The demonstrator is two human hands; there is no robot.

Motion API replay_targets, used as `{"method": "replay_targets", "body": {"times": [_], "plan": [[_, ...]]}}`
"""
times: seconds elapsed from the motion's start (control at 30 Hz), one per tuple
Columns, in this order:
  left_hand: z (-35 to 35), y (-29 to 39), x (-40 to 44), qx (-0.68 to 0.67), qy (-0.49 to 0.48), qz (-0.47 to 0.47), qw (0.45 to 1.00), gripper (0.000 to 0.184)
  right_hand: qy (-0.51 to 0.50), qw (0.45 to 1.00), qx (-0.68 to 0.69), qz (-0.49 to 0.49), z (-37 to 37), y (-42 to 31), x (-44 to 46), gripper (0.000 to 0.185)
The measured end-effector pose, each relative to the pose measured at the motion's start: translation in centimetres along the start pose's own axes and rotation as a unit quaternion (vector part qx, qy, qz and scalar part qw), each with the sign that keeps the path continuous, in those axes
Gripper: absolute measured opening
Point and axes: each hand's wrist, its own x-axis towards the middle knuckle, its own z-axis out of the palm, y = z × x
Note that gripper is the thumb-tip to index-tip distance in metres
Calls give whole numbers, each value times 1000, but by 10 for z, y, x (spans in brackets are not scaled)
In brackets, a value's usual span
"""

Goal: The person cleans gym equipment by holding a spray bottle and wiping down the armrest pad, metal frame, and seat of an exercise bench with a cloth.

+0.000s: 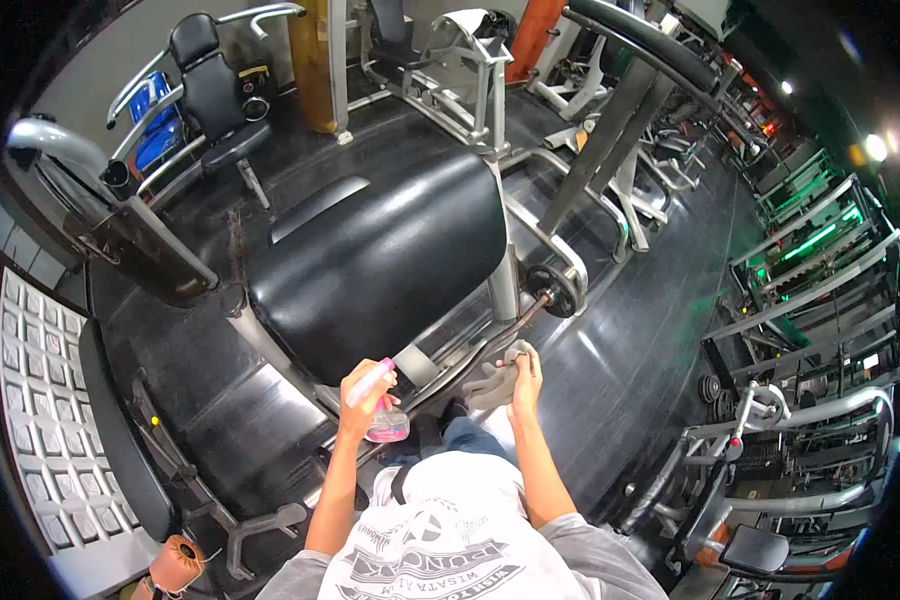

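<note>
My left hand (pixel 362 392) is wrapped round the neck of a spray bottle (pixel 388 428) with a pink and white trigger head and pink liquid in its clear body. In my right hand (pixel 524 385) is a crumpled grey-beige cloth (pixel 494 386), its lower part hanging loose. Both hands are in front of my body, near the close edge of a wide black padded bench (pixel 390 255). Neither hand touches the pad. The pad's surface looks glossy under the lights.
A barbell with a black weight plate (pixel 550 291) lies beyond my right hand, by the bench frame. A black seat machine (pixel 220 95) stands at the back left. Racks (pixel 810 270) line the right side. A flat bench (pixel 120 430) is at the left.
</note>
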Motion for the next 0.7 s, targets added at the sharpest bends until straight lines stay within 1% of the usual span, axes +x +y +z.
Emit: {"method": "replay_targets", "body": {"times": [0.07, 0.13, 0.2, 0.3, 0.4, 0.47, 0.53, 0.6, 0.67, 0.7], "plan": [[1, 3, 3, 16, -6, 4, 1000, 22, -3, 1000, 12, -6, 3, -6, 8, 28], [5, 9, 9, 34, -12, 9, 999, 21, 9, 999, 5, -33, 16, -21, 11, 28], [11, 16, 12, 47, -7, -1, 999, 12, -7, 999, 10, -42, 25, -31, 20, 27], [20, 23, 21, 51, 7, 10, 999, 13, -4, 998, 61, -23, 40, -49, 31, 25], [32, 31, 36, 67, 13, 17, 998, 13, -37, 996, 72, -42, 45, -63, 54, 26], [44, 42, 49, 109, 10, 11, 994, 13, -47, 995, 77, -40, 50, -76, 74, 27], [58, 54, 65, 104, 7, 16, 994, 13, -51, 997, 33, -42, 59, -97, 96, 29], [69, 60, 92, 102, 7, 20, 995, 13, -102, 993, -17, -58, 66, -115, 129, 28], [79, 64, 122, 116, -40, -10, 992, 18, -127, 989, -28, -73, 73, -126, 170, 27], [91, 73, 138, 107, -37, -32, 993, 19, -157, 985, -27, -72, 75, -132, 193, 28]]}}
